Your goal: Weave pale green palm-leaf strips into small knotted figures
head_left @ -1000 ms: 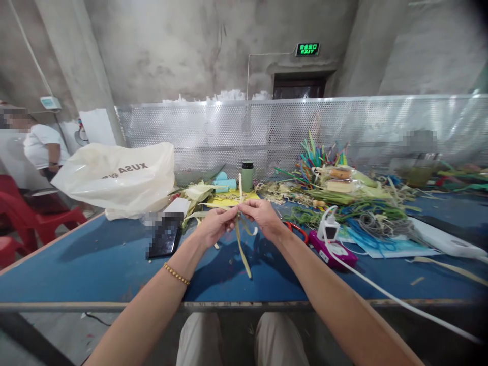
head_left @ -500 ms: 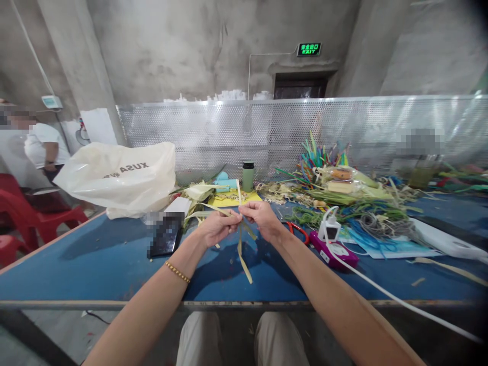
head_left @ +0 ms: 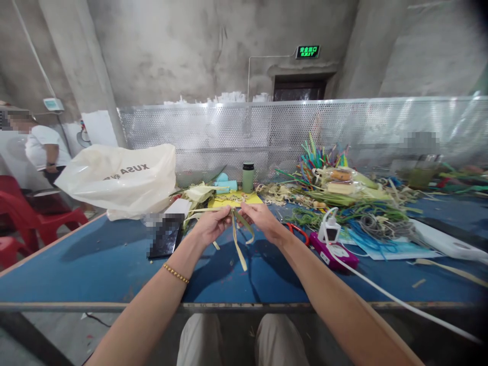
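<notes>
Several pale green leaf strips [head_left: 239, 249] cross between my two hands above the blue table. My left hand [head_left: 214, 223] pinches them near the crossing, and one strip sticks out leftward past its fingers. Close by on the right, my right hand [head_left: 259, 218] is closed on the same strips, with a short curled end hanging beneath its fingers. A longer end dangles between the hands toward the table. The crossing itself is partly hidden by my fingertips.
A phone [head_left: 166, 236] lies left of my hands, below a white plastic bag [head_left: 122, 178]. Red-handled scissors [head_left: 298, 233] and a purple power strip [head_left: 335, 254] with a white cable are to the right. Behind stand a green bottle [head_left: 248, 179] and heaped plant strips [head_left: 358, 195].
The strip that stood upright between my hands no longer points up. The hanging end has swung slightly left and higher, and my left hand has shifted a little left.
</notes>
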### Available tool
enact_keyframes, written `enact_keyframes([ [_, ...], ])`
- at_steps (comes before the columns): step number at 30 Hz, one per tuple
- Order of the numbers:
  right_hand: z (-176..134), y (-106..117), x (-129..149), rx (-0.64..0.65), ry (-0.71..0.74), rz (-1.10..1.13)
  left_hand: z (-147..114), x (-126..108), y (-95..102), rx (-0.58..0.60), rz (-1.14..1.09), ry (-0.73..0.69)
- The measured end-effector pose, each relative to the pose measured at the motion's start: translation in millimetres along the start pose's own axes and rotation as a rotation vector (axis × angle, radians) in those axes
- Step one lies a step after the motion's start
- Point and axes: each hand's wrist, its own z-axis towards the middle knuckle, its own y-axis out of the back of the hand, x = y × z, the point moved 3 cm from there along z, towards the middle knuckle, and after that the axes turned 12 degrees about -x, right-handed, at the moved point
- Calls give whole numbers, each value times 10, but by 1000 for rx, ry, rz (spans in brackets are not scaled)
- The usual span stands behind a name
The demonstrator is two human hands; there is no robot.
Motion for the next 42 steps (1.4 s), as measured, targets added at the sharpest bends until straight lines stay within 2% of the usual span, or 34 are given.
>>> enact_keyframes([
  [2, -27, -12, 49, 29, 94, -40, 7, -17, 9, -1, -12, -9],
  [5, -50, -8, 101, 20, 221, -116, -18, -31, -3, 89, 31, 2],
  [7, -50, 3, 110, 7, 273, -188, -35, -36, -6, 125, 65, 1],
  [10, -36, 18, 101, 3, 317, -255, -32, -36, 1, 111, 89, -47],
  [14, -24, 22, 88, 1, 340, -266, -7, -12, -1, 75, 45, -91],
  [22, -36, 6, 100, 36, 328, -237, -21, 27, -31, -13, -84, 42],
  [27, -1, 7, 82, 6, 345, -283, -12, 34, -35, -23, -91, -3],
  [29, 24, 33, 83, -43, 407, -366, -6, 24, -27, -43, -74, -47],
  [32, 46, 107, 116, -215, 509, -493, 1, -3, -10, -82, -52, -120],
  [34, 44, 126, 127, -257, 503, -544, 4, -12, -3, -97, -42, -148],
  [38, 15, 39, 97, -97, 407, -505, 9, 1, -4, -82, 1, -169],
  [42, 4, -19, 48, -67, 367, -369, -7, 5, -15, -52, 126, -242],
])
